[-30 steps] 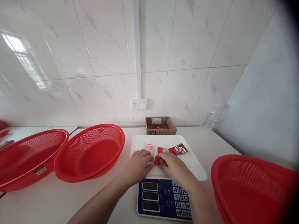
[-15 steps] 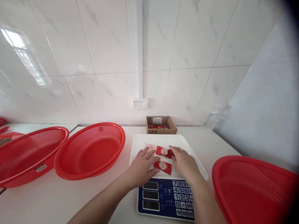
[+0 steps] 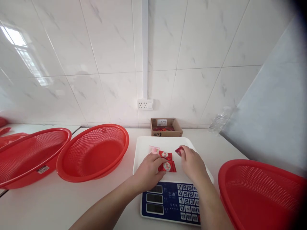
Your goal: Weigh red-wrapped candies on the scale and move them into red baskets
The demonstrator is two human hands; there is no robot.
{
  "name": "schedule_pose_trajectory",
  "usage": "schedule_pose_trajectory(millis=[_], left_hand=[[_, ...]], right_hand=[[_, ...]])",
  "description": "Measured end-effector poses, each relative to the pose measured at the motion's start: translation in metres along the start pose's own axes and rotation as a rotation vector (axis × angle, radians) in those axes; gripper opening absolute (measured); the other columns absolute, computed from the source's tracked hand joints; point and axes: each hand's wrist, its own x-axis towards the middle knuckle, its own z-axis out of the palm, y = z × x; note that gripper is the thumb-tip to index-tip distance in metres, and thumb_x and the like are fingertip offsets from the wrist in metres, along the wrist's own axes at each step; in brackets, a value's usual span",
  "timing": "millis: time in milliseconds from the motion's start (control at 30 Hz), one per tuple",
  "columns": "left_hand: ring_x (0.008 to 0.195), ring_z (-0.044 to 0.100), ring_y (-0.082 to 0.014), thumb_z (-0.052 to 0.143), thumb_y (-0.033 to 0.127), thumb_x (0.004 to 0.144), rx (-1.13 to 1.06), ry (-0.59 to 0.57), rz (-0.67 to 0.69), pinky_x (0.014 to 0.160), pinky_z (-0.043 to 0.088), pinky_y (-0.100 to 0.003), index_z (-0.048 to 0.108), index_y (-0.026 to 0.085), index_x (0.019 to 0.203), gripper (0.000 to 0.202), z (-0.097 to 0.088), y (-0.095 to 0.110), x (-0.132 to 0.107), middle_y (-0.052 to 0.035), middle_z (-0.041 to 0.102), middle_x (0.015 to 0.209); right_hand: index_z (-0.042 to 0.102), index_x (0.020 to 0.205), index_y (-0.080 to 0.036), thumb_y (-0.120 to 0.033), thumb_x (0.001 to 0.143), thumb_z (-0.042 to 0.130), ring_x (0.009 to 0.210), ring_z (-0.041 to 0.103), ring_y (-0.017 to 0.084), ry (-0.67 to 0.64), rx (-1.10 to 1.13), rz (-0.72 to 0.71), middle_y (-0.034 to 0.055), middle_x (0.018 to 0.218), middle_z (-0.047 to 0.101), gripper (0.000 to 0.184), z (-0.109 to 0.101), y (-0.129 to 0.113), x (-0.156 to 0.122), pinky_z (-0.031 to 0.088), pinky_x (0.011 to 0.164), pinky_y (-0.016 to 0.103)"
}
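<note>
My left hand (image 3: 149, 171) is over the white pan (image 3: 140, 150) of a digital scale. Its thumb and fingers close around the left end of a red wrapped packet (image 3: 170, 166) with a round pale label. Just behind lies a similar red packet (image 3: 165, 155), the two touching or overlapping. A pink-and-white packet (image 3: 154, 149) sits beyond my left fingers, partly covered. My right hand (image 3: 192, 161) pinches a small dark red packet (image 3: 178, 150) between thumb and fingers at the pan's right side; part of that packet is hidden.
The scale's blue keypad panel (image 3: 171, 204) faces me. A cardboard box (image 3: 177, 130) with red packets inside stands behind the pan. Red plastic baskets are at the left (image 3: 62, 171), centre-left (image 3: 92, 179) and right (image 3: 224, 182). A clear bottle (image 3: 219, 121) stands near the wall.
My right hand has closed on the dark red packet and tilted it up. The two red packets now lie closer together, with the near one shifted away from me. My left fingers have curled in.
</note>
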Motion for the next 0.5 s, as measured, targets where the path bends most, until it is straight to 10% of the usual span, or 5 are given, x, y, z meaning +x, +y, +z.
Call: schedule_pose_trajectory(millis=[233,500], left_hand=[[0.093,0.056,-0.0169,0.057,0.012,0.076,-0.285,0.23,-0.113,0.081,0.048,-0.031,0.056,0.022,0.102,0.027,-0.01,0.007,-0.006,-0.0052,0.055,0.106],[0.089,0.055,-0.0151,0.057,0.01,0.076,-0.517,0.319,-0.147,0.079,0.047,-0.03,0.054,0.023,0.104,0.031,-0.015,0.017,-0.009,-0.0055,0.054,0.108]], right_hand=[[0.048,0.068,-0.022,-0.043,0.084,0.039,0.048,0.042,0.011,-0.071,0.931,0.134,-0.0049,0.054,0.045,0.028,-0.019,-0.011,-0.01,0.035,0.047,0.023],[0.041,0.058,-0.021,-0.063,0.084,0.035,0.049,0.033,0.01,-0.436,0.839,-0.105,-0.0056,0.052,0.037,0.05,-0.022,-0.025,-0.023,0.027,0.047,0.024]])
